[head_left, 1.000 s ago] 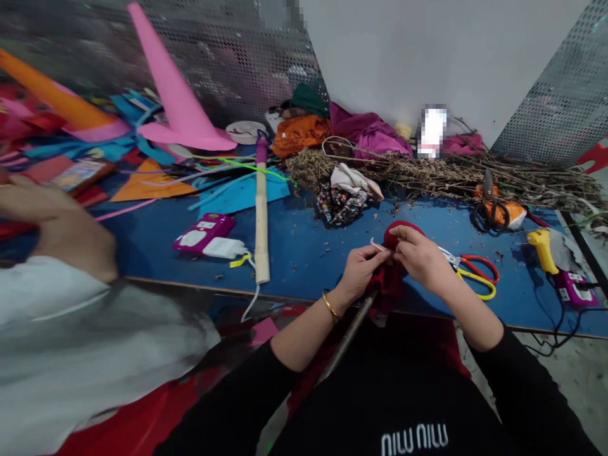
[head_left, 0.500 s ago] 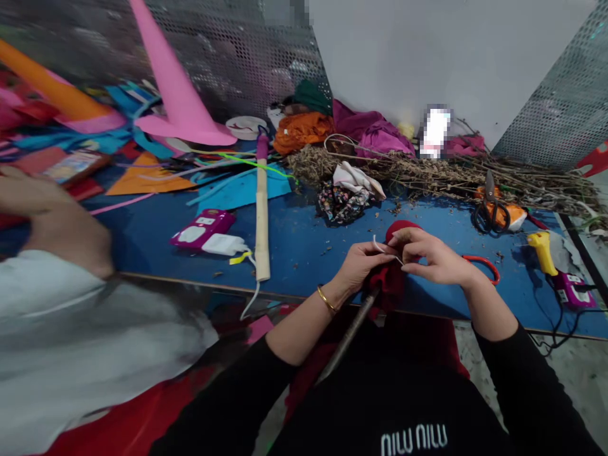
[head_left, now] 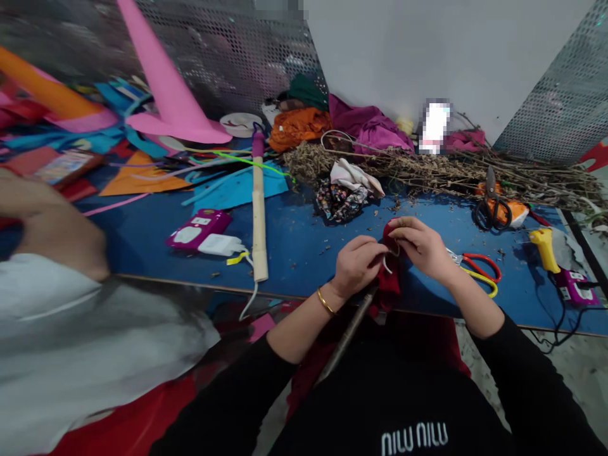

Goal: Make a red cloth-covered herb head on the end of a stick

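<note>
A bundle of dark red cloth (head_left: 390, 288) is gathered around the end of a thin stick (head_left: 349, 335), at the table's front edge. White string (head_left: 387, 264) runs by the cloth, between my hands. My left hand (head_left: 357, 266), with a gold bangle at the wrist, is closed in a pinch at the string on the cloth's left side. Thumb and fingers of my right hand (head_left: 422, 248) pinch the string at the upper right of the cloth. The exact grip of the fingertips is partly hidden. Scissors with red and yellow handles (head_left: 482, 266) lie beside my right wrist.
Dried twigs (head_left: 456, 172) line the back of the blue table (head_left: 304, 253). A bamboo handle (head_left: 259, 221) and purple power strip (head_left: 199, 229) lie left. Black scissors (head_left: 493, 206) and a yellow glue gun (head_left: 545, 248) lie right. A co-worker's arm (head_left: 57, 221) reaches in from the left.
My hands have closed in around the cloth and turned it slightly. The string's free end now hangs lower, in front of the cloth. My right arm shifted left, showing more of the red-and-yellow scissors.
</note>
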`<control>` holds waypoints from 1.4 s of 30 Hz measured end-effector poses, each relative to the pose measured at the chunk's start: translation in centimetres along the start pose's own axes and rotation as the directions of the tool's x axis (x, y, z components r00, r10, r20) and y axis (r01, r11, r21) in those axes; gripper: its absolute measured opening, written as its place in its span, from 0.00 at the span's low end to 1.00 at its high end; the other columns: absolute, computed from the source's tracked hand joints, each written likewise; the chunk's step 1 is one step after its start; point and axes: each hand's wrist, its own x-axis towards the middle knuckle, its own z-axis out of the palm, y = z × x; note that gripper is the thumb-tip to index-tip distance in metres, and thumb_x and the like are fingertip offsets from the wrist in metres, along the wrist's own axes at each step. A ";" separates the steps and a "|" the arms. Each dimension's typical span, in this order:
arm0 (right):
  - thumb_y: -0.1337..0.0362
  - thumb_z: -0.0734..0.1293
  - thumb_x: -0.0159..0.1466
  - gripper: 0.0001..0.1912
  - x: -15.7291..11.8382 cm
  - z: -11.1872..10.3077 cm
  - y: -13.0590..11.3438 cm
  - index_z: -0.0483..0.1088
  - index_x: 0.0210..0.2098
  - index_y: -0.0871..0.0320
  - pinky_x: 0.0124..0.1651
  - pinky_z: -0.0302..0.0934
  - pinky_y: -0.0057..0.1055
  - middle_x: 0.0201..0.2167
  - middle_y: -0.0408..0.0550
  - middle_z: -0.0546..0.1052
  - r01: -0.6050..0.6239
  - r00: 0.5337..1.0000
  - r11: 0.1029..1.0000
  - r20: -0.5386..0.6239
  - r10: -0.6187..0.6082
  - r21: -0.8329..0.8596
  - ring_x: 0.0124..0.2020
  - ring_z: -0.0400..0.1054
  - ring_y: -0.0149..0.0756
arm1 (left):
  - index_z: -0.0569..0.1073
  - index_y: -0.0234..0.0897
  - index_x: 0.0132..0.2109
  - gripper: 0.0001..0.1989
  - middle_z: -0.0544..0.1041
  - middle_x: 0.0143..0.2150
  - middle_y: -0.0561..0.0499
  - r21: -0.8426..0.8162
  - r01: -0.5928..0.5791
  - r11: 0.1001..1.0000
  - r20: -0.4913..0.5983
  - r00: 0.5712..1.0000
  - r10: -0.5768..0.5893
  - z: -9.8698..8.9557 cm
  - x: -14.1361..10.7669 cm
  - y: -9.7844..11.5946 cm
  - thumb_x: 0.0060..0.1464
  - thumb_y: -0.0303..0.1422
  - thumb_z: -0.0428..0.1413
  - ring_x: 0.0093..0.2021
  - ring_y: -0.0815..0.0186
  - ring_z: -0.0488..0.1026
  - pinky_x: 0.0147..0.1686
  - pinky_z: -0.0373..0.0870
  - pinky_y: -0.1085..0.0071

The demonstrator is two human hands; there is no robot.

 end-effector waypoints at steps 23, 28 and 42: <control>0.71 0.61 0.62 0.06 0.5 -1.8 -2.2 0.62 0.29 0.56 0.56 0.61 0.43 0.49 0.56 0.69 0.033 0.962 0.999 0.271 -0.037 0.018 0.54 0.64 0.41 | 0.76 0.38 0.38 0.06 0.78 0.31 0.49 -0.078 0.036 0.996 -0.065 0.997 -0.041 0.2 0.3 0.3 0.56 0.26 0.55 0.35 0.65 0.73 0.37 0.72 0.68; 0.65 0.61 0.65 0.09 0.4 -1.8 -1.6 0.60 0.28 0.56 0.48 0.63 0.38 0.43 0.53 0.72 -0.041 0.981 0.977 0.193 0.000 0.210 0.44 0.68 0.36 | 0.76 0.37 0.32 0.04 0.79 0.30 0.50 -0.237 0.169 0.957 -0.051 0.981 -0.186 0.6 0.7 0.1 0.54 0.27 0.58 0.34 0.67 0.74 0.37 0.71 0.69; 0.59 0.57 0.69 0.10 0.7 -1.6 -1.4 0.60 0.33 0.55 0.31 0.54 0.27 0.26 0.41 0.67 -0.068 0.949 0.997 0.311 0.051 0.044 0.27 0.60 0.31 | 0.78 0.35 0.26 0.08 0.79 0.26 0.49 -0.493 0.660 0.567 0.226 0.726 -0.650 0.8 0.5 -0.6 0.46 0.35 0.63 0.27 0.67 0.72 0.30 0.66 0.72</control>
